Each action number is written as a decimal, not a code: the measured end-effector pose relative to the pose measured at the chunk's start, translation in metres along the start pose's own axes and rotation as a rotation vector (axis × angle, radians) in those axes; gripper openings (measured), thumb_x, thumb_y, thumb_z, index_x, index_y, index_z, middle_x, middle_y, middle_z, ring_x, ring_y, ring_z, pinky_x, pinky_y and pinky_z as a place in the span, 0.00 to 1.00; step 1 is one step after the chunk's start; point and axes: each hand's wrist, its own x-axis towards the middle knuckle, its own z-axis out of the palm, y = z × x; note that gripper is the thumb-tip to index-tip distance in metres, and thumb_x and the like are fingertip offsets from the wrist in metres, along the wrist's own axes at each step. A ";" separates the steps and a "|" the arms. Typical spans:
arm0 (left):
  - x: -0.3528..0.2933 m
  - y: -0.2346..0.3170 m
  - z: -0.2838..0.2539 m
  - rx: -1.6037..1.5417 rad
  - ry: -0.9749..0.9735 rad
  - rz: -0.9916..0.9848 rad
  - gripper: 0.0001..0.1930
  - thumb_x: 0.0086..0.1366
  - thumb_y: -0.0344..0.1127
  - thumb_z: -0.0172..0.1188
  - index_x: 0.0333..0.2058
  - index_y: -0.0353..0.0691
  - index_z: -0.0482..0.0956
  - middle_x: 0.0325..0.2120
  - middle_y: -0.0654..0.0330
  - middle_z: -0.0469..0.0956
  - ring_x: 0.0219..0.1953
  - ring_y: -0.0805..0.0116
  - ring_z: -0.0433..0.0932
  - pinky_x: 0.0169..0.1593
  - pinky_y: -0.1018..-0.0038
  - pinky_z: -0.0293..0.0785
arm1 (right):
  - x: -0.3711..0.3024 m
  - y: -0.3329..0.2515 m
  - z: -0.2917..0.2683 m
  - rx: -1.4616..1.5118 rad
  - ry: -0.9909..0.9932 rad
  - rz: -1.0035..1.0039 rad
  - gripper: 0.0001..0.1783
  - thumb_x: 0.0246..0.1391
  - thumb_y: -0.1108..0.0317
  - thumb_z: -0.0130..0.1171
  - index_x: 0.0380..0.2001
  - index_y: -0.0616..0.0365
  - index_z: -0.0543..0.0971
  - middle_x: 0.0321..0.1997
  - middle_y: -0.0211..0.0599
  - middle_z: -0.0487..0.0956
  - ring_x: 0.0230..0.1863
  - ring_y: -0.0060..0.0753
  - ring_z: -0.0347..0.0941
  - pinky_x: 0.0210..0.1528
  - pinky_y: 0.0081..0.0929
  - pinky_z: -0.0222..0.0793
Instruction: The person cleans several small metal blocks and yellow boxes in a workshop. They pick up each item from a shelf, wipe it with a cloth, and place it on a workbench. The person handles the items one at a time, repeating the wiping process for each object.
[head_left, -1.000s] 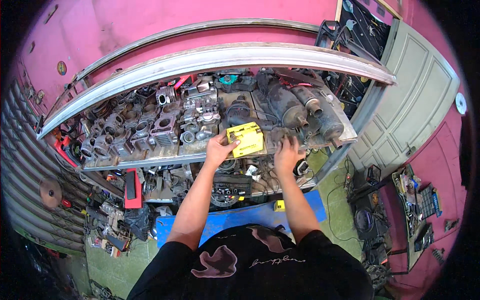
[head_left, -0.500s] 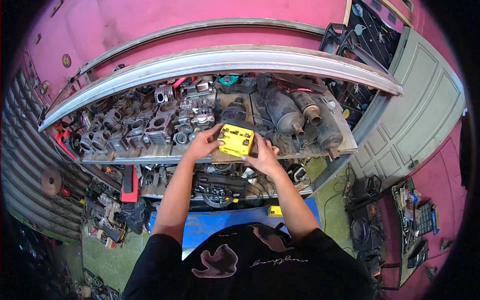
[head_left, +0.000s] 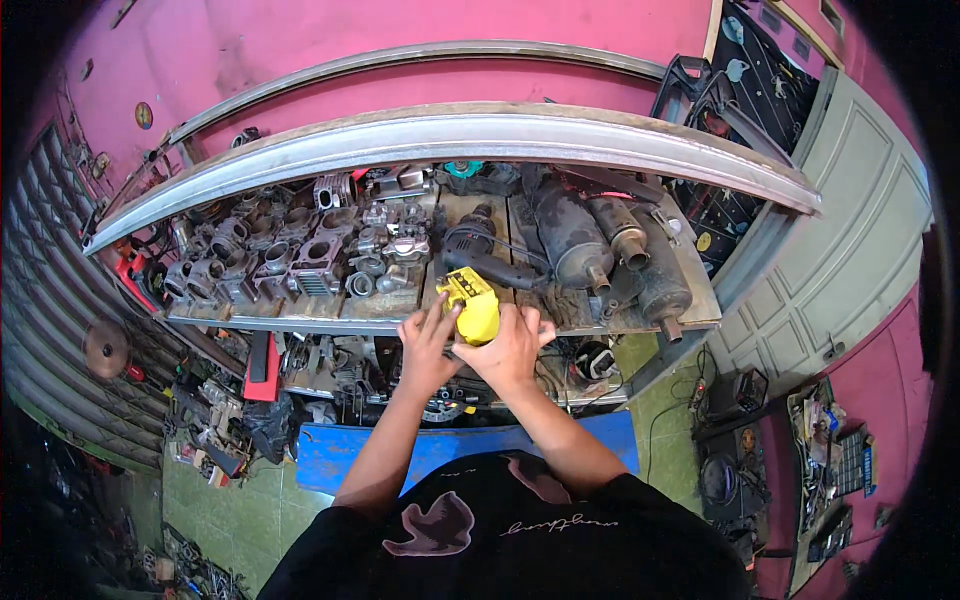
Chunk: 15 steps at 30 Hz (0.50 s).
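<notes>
Head view: holds yellow box (head_left: pixel 479 318) over front edge of shelf (head_left: pixel 270 325), just nearer than drill (head_left: pixel 468 243); can't tell if touching wood. Grips left side w/ L hand (head_left: pixel 430 350), right side & near end w/ R hand (head_left: pixel 507 355), prob. for steady two-sided control. Has mufflers (head_left: pixel 570 235) laid side by side at right, prob. to save space. Points dark-spotted end away from body, w/ long axis approx. fore-aft, canted slightly L at far end.

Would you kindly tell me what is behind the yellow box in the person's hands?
Beyond the yellow box, a dark power drill lies on the wooden shelf. The box, left hand and right hand hide part of the shelf's edge; anything directly behind them is covered.
</notes>
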 end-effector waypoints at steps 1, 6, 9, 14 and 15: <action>0.007 -0.008 0.000 -0.026 0.030 -0.001 0.50 0.36 0.38 0.79 0.64 0.43 0.72 0.67 0.56 0.69 0.52 0.51 0.70 0.58 0.58 0.64 | 0.003 -0.004 -0.003 -0.007 0.000 -0.004 0.38 0.20 0.47 0.80 0.37 0.54 0.77 0.38 0.39 0.77 0.49 0.46 0.69 0.55 0.52 0.53; 0.051 -0.013 -0.029 -0.187 -0.106 -0.048 0.49 0.35 0.38 0.80 0.63 0.43 0.73 0.58 0.57 0.78 0.48 0.53 0.73 0.58 0.57 0.64 | 0.014 -0.002 -0.004 -0.041 -0.047 -0.026 0.37 0.28 0.44 0.80 0.39 0.54 0.77 0.38 0.38 0.80 0.49 0.45 0.70 0.56 0.51 0.53; 0.056 -0.024 -0.036 -0.085 -0.070 0.080 0.49 0.35 0.43 0.81 0.60 0.38 0.74 0.53 0.54 0.81 0.44 0.55 0.78 0.51 0.59 0.75 | 0.017 0.007 -0.011 0.033 -0.172 -0.077 0.37 0.36 0.44 0.79 0.47 0.52 0.79 0.43 0.35 0.81 0.53 0.42 0.70 0.57 0.50 0.53; 0.061 -0.042 -0.034 -0.061 -0.072 0.183 0.50 0.33 0.47 0.83 0.59 0.35 0.74 0.49 0.52 0.83 0.42 0.54 0.82 0.46 0.62 0.81 | 0.031 0.058 -0.026 0.028 -0.296 0.046 0.31 0.47 0.44 0.72 0.51 0.48 0.83 0.48 0.37 0.83 0.54 0.42 0.71 0.58 0.47 0.53; 0.064 -0.041 -0.033 -0.058 -0.087 0.191 0.50 0.33 0.47 0.83 0.58 0.34 0.74 0.50 0.52 0.83 0.42 0.55 0.82 0.46 0.61 0.81 | 0.031 0.074 -0.028 -0.102 -0.250 0.053 0.29 0.49 0.45 0.71 0.51 0.48 0.83 0.48 0.37 0.83 0.55 0.43 0.70 0.58 0.48 0.54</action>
